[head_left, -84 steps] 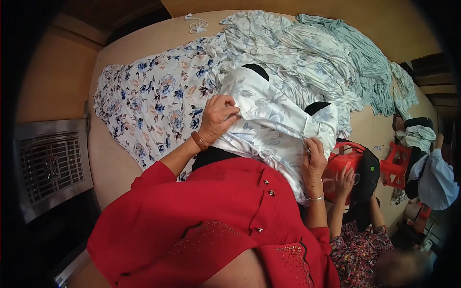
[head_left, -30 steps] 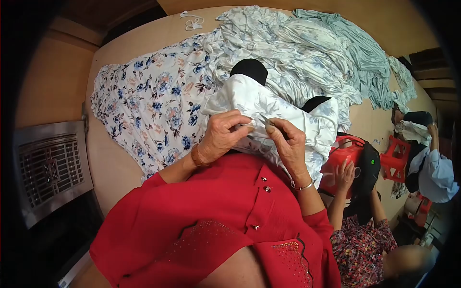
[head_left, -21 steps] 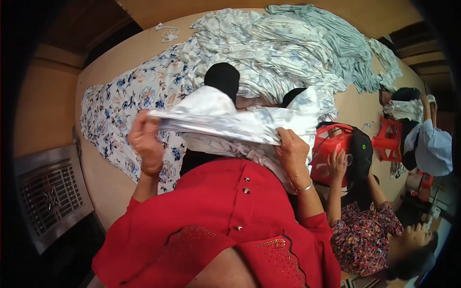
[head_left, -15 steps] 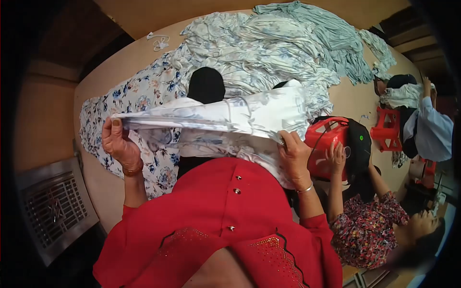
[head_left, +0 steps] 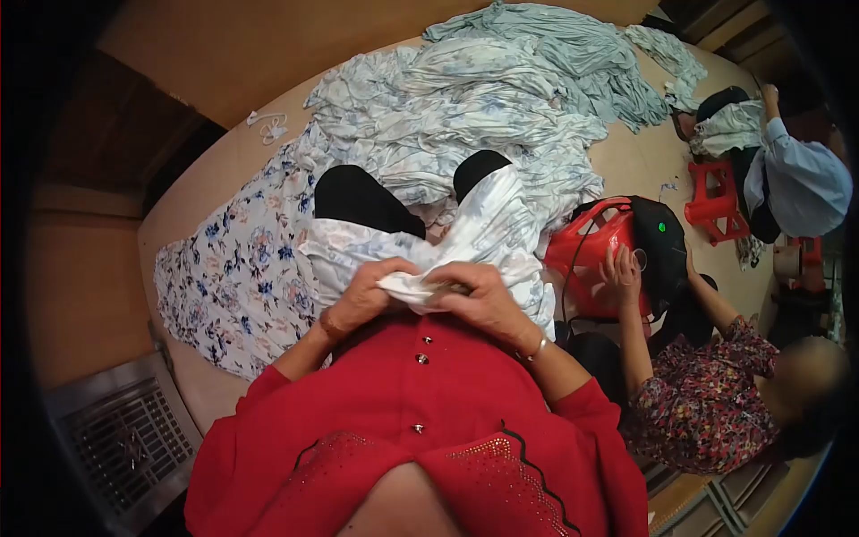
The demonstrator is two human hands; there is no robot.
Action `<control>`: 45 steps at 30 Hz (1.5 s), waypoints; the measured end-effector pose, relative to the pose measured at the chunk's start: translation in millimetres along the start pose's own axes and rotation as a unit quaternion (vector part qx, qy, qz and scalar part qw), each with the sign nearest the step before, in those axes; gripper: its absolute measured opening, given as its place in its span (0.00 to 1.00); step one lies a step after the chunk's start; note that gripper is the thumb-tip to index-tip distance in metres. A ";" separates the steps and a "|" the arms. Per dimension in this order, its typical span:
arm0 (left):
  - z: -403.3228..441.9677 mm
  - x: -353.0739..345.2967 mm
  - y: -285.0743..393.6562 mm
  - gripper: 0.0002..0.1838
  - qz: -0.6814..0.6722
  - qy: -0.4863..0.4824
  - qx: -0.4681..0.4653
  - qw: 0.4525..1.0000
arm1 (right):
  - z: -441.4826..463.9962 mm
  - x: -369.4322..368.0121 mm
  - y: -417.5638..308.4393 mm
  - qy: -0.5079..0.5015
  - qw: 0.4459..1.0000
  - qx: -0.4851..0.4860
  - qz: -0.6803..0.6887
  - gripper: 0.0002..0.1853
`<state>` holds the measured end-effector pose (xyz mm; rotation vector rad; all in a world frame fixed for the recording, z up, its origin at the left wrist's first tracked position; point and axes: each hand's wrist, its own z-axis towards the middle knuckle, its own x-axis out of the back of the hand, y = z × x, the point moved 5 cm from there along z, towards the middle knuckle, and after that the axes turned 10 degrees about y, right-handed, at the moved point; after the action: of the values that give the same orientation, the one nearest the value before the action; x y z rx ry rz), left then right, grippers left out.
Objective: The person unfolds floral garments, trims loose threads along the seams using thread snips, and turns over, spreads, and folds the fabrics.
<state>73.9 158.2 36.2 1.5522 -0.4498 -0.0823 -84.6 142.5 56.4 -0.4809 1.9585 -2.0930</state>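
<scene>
A white cloth with a pale blue-grey pattern (head_left: 488,228) lies bunched across my lap, over the black-clad knees (head_left: 358,199). My left hand (head_left: 371,291) is closed on one edge of this cloth, close to the red top (head_left: 376,385). Just beside it, my right hand (head_left: 474,291) grips the same gathered part, with its fingers curled into the folds. The hands are close together, and a short white fold shows between them. The fingertips of both hands are partly hidden by the cloth.
Heaped patterned fabric (head_left: 465,98) covers the floor ahead, with blue-flowered fabric (head_left: 228,286) to the left and grey-green fabric (head_left: 582,63) behind. On the right, a co-worker's hands (head_left: 622,277) touch a red stool (head_left: 591,255) and a black item (head_left: 659,251). Another person (head_left: 801,179) sits farther off.
My hands have come together from wide apart and drawn in toward my body. The cloth, stretched flat between them before, is now gathered and bunched. The view has shifted slightly.
</scene>
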 end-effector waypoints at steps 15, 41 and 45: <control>-16.1 -6.0 -2.8 0.07 -0.082 -0.053 0.147 0.984 | 27.5 147.2 319.0 0.390 0.733 -0.371 0.416 0.06; 110.7 -9.3 -119.6 0.14 -0.532 0.171 0.298 0.774 | -59.4 91.5 11.5 -0.128 0.934 -0.272 0.194 0.13; 106.0 -0.7 -118.8 0.09 -0.477 0.271 0.246 0.799 | -48.8 110.0 8.7 -0.106 0.951 -0.219 0.189 0.14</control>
<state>65.6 54.4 -84.3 2.0844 0.8753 -0.3037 -205.2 144.1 53.9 -0.3523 2.1749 -1.3228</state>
